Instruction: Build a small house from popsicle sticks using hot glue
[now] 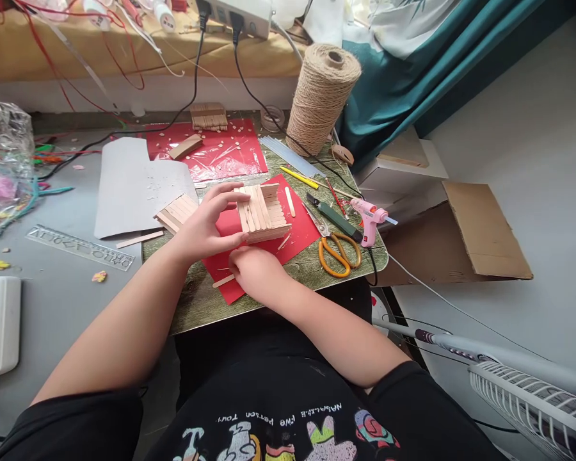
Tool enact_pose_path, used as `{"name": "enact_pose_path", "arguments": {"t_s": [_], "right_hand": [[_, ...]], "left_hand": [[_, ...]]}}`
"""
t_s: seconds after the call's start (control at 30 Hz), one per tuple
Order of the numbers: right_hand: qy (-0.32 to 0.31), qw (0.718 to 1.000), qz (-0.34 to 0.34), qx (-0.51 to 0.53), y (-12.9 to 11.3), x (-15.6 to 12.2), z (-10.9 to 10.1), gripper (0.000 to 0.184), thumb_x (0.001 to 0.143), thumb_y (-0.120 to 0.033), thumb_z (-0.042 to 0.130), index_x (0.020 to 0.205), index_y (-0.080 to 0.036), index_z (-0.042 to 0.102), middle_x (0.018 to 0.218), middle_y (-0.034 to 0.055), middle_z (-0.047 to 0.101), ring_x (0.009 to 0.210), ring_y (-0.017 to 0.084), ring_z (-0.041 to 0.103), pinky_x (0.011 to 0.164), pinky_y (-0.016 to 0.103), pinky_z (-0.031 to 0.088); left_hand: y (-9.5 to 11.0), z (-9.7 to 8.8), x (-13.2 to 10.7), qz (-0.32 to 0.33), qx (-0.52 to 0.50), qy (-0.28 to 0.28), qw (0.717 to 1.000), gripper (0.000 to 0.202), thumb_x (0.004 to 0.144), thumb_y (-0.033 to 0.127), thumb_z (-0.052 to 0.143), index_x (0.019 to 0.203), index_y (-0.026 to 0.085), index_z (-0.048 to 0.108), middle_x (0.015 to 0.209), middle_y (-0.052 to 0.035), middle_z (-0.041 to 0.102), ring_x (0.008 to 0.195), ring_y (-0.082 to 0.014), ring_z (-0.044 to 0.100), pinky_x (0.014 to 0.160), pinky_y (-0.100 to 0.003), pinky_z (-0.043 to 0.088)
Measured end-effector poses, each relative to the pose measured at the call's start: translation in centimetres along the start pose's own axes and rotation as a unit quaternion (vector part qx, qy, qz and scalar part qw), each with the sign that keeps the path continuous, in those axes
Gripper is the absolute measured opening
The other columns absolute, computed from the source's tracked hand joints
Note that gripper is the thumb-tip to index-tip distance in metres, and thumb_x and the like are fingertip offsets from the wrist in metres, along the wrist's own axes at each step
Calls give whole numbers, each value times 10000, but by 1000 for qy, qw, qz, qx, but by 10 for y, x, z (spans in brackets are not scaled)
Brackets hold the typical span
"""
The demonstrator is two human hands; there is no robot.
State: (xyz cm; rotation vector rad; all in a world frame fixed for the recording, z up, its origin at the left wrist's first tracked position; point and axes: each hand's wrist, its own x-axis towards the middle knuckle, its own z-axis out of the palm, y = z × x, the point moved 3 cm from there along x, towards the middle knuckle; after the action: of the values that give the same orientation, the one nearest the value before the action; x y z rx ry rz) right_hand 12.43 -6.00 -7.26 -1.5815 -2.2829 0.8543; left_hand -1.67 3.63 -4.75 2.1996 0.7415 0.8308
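A small box-like piece built of wooden craft sticks (256, 211) stands over red paper (300, 221) on the table. My left hand (206, 224) is closed around its left side, fingers over the top and thumb low at the front. Just below that thumb, my right hand (256, 269) is curled closed near the paper; its fingertips are hidden. A loose craft stick (223, 281) lies by its left side, and I cannot tell whether the fingers touch it. A flat panel of joined sticks (176, 212) rests behind my left wrist.
Orange-handled scissors (338, 253), a green utility knife (338, 218) and a pink glue gun (370, 221) lie to the right. Behind stand a twine spool (322, 96) and clear glue sticks (292, 157). A power strip (249, 16) trails black cords. A clear ruler (81, 246) lies left.
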Motion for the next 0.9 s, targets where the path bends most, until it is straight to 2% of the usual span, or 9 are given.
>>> {"name": "enact_pose_path", "arguments": {"t_s": [0.1,0.17,0.23,0.33,0.47,0.57,0.63,0.77,0.9], "right_hand": [[82,991,-42,93,8,-20,-5,150,1042,-201,629,939,-208,738,1060,90,751,1039,254,683,895,376,557],[138,970,-10,202,24,-40,-9,104,1039,-233,646,1050,-218,749,1028,71,749,995,231,695,919,384,567],[183,923,62,333,46,-63,-12,209,1018,-343,712,1193,-234,746,993,49,749,883,200,695,849,365,587],[239,823,152,491,75,-93,-17,283,917,-459,826,1052,-217,770,856,26,736,764,176,678,742,338,595],[278,720,207,602,96,-116,-23,377,756,-480,955,893,-207,735,825,9,740,690,144,670,658,298,586],[269,715,203,613,96,-124,-24,379,754,-491,958,865,-202,740,798,6,733,653,130,650,622,280,570],[267,724,188,608,89,-129,-24,361,783,-504,937,899,-211,759,800,7,732,652,134,644,625,288,575],[290,717,158,614,70,-137,-21,329,807,-499,922,937,-240,764,830,5,748,702,159,678,720,335,617],[251,717,142,635,61,-140,-11,305,810,-494,925,863,-240,764,754,-6,732,698,169,683,748,344,608]], "left_hand": [[3,-1,0,-1,18,-1,1000,656,874,423,812,1479,296,592,1660,-148,444,1614,-374,373,1277,-562,468],[4,-1,0,1,27,-5,1000,649,884,477,809,1470,294,600,1679,-152,430,1623,-386,359,1311,-589,411],[5,-1,0,10,29,-11,999,707,882,568,806,1492,292,580,1702,-161,406,1633,-407,343,1334,-620,356],[9,-2,-3,46,26,46,998,816,882,725,747,1547,308,523,1709,-157,401,1619,-420,370,1327,-637,356],[25,-8,-7,106,89,217,966,371,994,536,715,1327,382,660,1275,-65,702,1234,-298,671,1129,-564,536],[54,-5,-1,115,128,212,962,132,1029,342,696,1157,363,719,986,-10,742,902,-221,687,891,-474,577],[77,5,2,60,133,137,980,98,1026,343,695,1107,332,749,943,-13,756,839,-212,679,827,-436,568],[114,50,-13,-145,55,-36,987,218,987,474,726,1092,292,786,941,-23,798,733,-186,673,686,-352,534],[125,100,-45,-313,-160,-36,935,320,930,564,775,939,245,763,874,-32,787,757,-189,702,712,-319,560]]}}
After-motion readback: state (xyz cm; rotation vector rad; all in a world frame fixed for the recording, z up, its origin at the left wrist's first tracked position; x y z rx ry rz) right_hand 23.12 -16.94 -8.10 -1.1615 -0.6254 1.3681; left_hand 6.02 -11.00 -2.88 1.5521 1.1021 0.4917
